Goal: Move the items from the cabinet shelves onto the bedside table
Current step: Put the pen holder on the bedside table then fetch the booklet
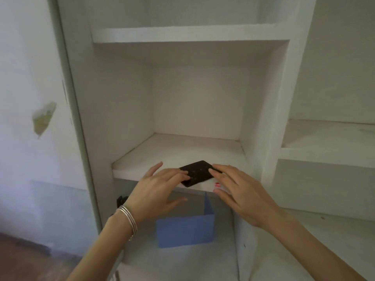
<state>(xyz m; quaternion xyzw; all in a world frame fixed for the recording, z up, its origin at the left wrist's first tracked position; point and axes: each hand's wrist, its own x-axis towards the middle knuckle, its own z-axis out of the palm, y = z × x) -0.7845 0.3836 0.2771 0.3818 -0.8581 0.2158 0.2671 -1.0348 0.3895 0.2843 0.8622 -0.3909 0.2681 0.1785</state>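
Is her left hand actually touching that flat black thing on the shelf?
Touching. The head view shows the left hand's fingertips lying on the black object's top face, with no gap between them.

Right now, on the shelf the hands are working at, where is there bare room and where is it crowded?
The shelf is bare from its back wall forward and along its left side. The front edge is crowded: the left hand and right hand both touch the black flat item, with a white card beside it. Below, a blue folder stands.
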